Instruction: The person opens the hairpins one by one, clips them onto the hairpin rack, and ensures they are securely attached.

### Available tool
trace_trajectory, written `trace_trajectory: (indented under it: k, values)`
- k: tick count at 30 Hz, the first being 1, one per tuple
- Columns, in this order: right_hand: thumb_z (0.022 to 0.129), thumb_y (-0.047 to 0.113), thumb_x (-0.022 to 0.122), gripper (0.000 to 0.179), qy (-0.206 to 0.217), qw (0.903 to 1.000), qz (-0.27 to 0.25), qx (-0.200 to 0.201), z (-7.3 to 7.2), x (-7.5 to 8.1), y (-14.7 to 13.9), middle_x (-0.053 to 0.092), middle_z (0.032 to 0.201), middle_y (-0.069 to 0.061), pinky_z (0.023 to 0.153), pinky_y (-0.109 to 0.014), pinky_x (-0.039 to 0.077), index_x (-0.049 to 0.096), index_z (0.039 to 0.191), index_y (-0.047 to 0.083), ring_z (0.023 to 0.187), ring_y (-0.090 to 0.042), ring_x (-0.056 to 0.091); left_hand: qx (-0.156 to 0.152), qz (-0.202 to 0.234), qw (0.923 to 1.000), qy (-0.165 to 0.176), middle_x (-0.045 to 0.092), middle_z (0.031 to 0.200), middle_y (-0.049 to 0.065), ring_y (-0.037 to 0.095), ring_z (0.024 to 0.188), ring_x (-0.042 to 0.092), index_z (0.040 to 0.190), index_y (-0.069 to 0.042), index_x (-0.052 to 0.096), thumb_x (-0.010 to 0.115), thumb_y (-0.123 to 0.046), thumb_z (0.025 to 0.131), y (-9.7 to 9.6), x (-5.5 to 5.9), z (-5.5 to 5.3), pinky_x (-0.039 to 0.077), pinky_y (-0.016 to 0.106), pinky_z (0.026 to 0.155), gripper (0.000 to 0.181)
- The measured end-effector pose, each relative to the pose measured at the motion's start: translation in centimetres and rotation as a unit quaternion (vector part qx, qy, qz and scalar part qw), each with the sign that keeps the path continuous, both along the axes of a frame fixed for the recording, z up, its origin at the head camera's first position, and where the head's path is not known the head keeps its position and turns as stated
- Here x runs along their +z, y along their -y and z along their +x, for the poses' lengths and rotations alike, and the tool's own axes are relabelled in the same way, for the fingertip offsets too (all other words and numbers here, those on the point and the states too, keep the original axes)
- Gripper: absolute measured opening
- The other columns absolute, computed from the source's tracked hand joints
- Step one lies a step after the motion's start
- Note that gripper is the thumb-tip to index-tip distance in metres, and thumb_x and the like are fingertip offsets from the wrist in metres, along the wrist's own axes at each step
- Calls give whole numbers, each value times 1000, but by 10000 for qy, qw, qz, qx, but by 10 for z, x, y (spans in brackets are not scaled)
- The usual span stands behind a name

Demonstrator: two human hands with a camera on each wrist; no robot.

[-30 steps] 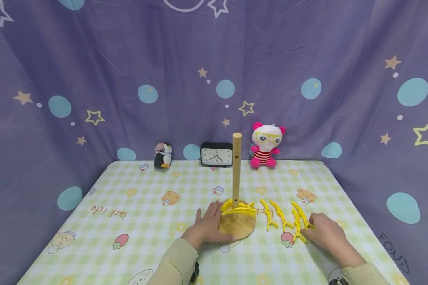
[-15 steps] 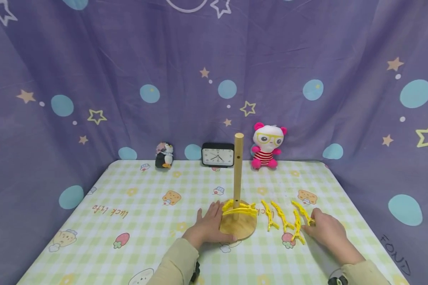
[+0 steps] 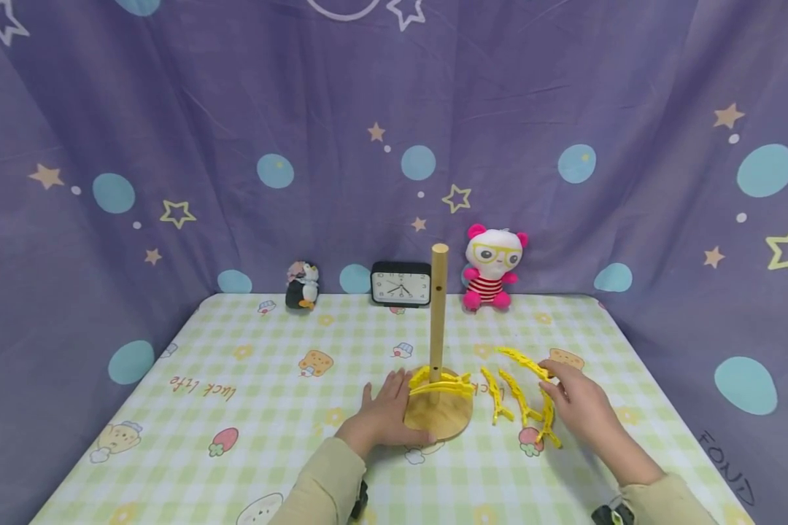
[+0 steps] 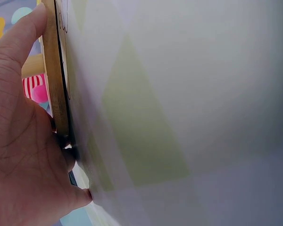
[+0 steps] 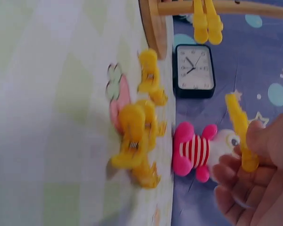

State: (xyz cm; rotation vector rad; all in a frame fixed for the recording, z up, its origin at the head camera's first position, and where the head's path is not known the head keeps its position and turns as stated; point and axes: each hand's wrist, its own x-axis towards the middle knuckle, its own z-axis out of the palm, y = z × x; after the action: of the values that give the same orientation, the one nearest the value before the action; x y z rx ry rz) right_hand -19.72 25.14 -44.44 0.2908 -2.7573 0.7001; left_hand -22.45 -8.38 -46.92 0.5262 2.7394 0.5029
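My right hand (image 3: 583,408) pinches a yellow hair clip (image 3: 524,360) between thumb and fingers, raised above the table. In the right wrist view that clip (image 5: 242,132) points up and away from the fingers. Three similar clips, the left one (image 3: 495,396), the middle one (image 3: 519,397) and the right one (image 3: 548,417), lie on the cloth. Spread straight fingers of my left hand (image 3: 387,415) lie along the round wooden base (image 3: 436,419), thumb at its front rim. A wooden post (image 3: 437,313) rises from the base, with yellow clips (image 3: 441,386) clamped low on it.
Behind the post stands a black alarm clock (image 3: 400,284). A penguin figure (image 3: 301,286) is to its left, a pink-and-white panda plush (image 3: 490,268) to its right. A checked cloth (image 3: 269,408) covers the table, backed by a purple curtain (image 3: 341,87).
My right hand has lifted the far-right hair clip off the cloth and moved it up and to the left. The left hand stays at the base.
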Motion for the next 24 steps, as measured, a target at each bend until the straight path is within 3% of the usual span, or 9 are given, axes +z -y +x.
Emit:
trace_trajectory:
  k: [7,18,24]
  values:
    - [91,7,67,33,-409,9974,-90,588,-4,5,24,68,117,-14,81,-49,53,65,124,5,100,-33,65,4,-13,10000,65,6,163,12,29,149,3,157,-7,11,66,-69,76,1,-1,-2,-1,63,113,116]
    - [87,9,72,28,-958,9865,234,1306,-20,8,73,73,103,-4,79,-42,55,72,115,7,90,-23,69,31,52,10000,62,7,163,12,29,149,3,157,-7,12,66,-69,76,1,-2,-2,0,62,113,116]
    - [84,7,75,26,-1188,9772,368,1719,-29,7,90,74,103,-3,83,-40,55,73,110,8,94,-21,69,45,16,10000,0,9,163,13,29,149,6,157,-6,14,66,-72,74,-1,-2,-1,2,63,113,118]
